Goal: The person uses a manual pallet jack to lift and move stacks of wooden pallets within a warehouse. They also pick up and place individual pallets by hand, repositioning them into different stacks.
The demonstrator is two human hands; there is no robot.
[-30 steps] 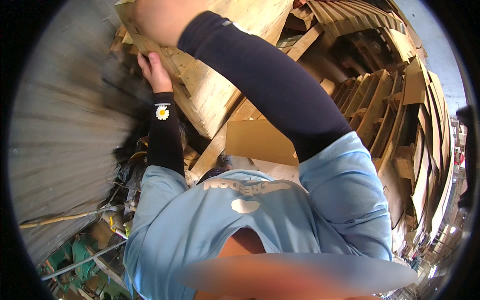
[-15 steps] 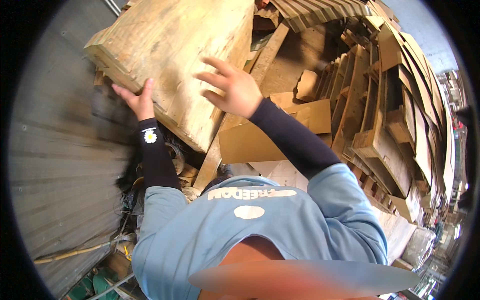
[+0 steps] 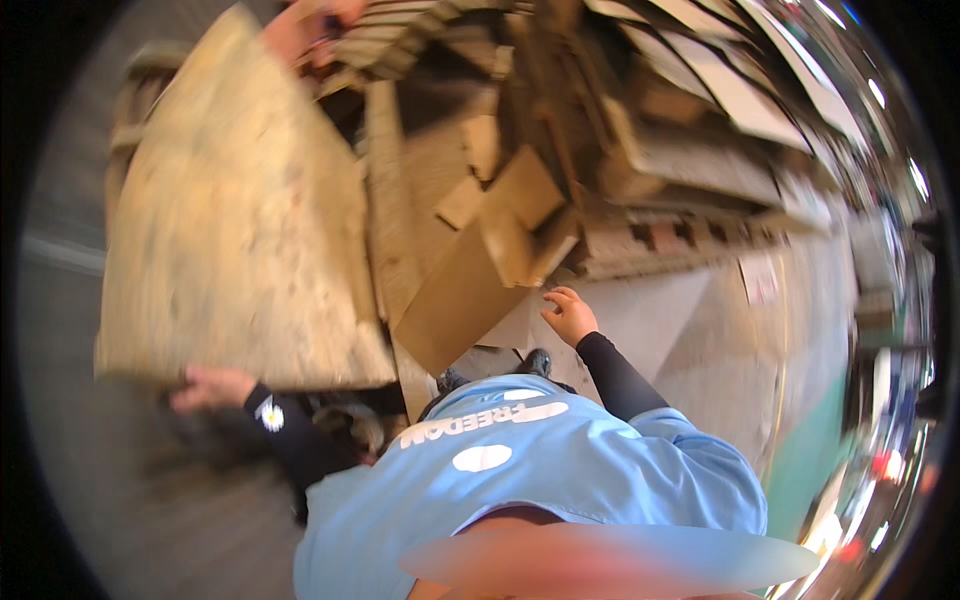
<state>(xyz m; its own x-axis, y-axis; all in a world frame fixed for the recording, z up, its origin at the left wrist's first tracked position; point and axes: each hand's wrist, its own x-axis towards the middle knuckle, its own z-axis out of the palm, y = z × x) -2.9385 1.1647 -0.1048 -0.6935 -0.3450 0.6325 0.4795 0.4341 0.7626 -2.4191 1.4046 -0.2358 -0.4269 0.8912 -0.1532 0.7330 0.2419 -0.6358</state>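
A large pale wooden panel (image 3: 235, 230) with a thick edge stands out on the left, smeared by motion. My left hand (image 3: 218, 387) is closed on its near edge, in a black sleeve with a white flower mark. My right hand (image 3: 573, 318) is off the panel, its fingers loosely curled and apart with nothing seen in them. Just beyond those fingertips is the corner of a folded brown cardboard sheet (image 3: 460, 295); whether they touch it I cannot tell.
Another person's hand (image 3: 318, 28) is at the panel's far edge. A wooden beam (image 3: 388, 200) runs beside the panel. Wooden pallets (image 3: 690, 160) with cardboard sheets on top stand at the far right. My shoes (image 3: 537, 362) show on the floor (image 3: 720, 330).
The view has swung, and the panel now appears farther left and turned. My right hand has gone from above the panel to the right, beside the cardboard. The left hand stays on the panel's edge.
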